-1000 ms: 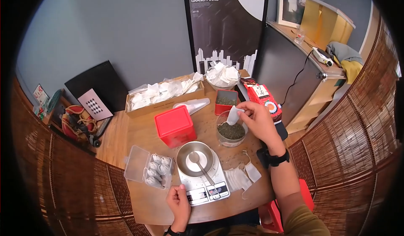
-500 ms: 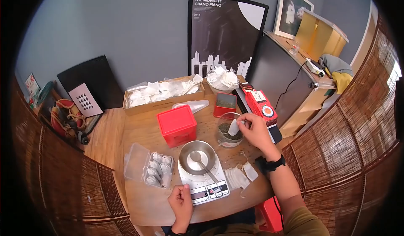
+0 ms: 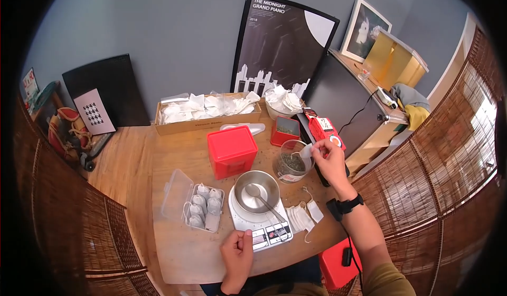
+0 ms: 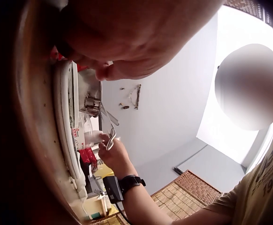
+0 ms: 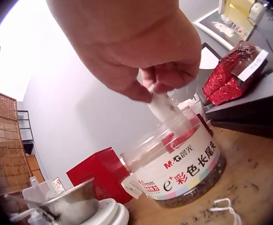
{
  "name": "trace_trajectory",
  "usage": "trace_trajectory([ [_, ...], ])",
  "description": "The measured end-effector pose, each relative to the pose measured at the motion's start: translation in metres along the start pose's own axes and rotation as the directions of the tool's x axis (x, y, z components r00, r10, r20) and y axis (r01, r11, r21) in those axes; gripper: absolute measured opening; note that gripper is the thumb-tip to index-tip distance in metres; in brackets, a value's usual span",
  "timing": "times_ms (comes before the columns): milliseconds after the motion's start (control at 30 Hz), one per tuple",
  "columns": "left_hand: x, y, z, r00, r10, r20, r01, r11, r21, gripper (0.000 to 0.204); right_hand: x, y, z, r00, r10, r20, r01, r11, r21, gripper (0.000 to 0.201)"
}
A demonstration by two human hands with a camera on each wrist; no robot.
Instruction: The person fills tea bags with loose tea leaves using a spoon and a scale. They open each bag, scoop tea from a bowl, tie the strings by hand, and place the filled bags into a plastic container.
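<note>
The right hand [image 3: 331, 161] pinches a small white bag [image 5: 166, 108] between thumb and fingers and holds it at the rim of a clear tub [image 5: 188, 168], which has dried leaves [image 3: 292, 163] inside; whether the bag touches the rim, I cannot tell. The left hand [image 3: 237, 251] is curled into a loose fist beside the near edge of a white scale [image 3: 240, 223], thumb against the fingers; I cannot tell whether it touches the scale. On the scale stands a metal bowl [image 3: 272, 189] with a spoon [image 3: 271, 209] leaning out over the display. To the right lie flat white bags [image 3: 299, 219] with strings; to the left, an open plastic case [image 3: 174, 196] holds filled bags [image 3: 198, 209]. Behind the bowl stands a closed red box [image 3: 232, 156], and beyond the tub an open red tin [image 3: 282, 141] of leaves, near a red packet [image 3: 320, 129].
</note>
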State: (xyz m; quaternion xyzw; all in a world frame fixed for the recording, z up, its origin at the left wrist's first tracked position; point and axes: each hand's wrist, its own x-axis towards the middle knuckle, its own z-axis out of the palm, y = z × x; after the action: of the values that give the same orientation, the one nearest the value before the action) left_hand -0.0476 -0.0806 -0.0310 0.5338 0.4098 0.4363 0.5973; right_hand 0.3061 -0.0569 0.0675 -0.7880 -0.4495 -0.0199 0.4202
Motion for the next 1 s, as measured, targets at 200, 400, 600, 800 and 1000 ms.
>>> trace_trajectory([
  [200,-0.001,-0.002,0.0,0.999,0.04,0.006,-0.04,0.999,0.011,0.029,0.0,-0.001,-0.004,0.993,-0.006,0.116,0.006,1.0,0.002,0.008],
  [400,-0.003,0.008,0.001,1.0,0.017,-0.014,-0.016,0.997,0.073,0.032,-0.014,-0.004,0.001,0.994,-0.023,0.102,0.024,1.0,-0.012,0.011],
  [600,0.003,0.006,0.008,0.986,0.125,-0.108,-0.102,0.975,0.196,0.033,-0.002,0.018,-0.006,0.959,-0.103,0.263,0.082,0.993,0.09,0.013],
  [800,0.007,-0.006,0.012,0.978,0.146,-0.148,-0.112,0.97,0.216,0.034,-0.007,0.0,-0.011,0.961,-0.233,0.146,0.214,0.968,0.133,0.012],
  [1000,0.002,-0.003,0.012,0.972,0.161,-0.171,-0.114,0.96,0.256,0.033,-0.009,0.006,-0.011,0.946,-0.24,0.218,0.214,0.967,0.136,0.012],
])
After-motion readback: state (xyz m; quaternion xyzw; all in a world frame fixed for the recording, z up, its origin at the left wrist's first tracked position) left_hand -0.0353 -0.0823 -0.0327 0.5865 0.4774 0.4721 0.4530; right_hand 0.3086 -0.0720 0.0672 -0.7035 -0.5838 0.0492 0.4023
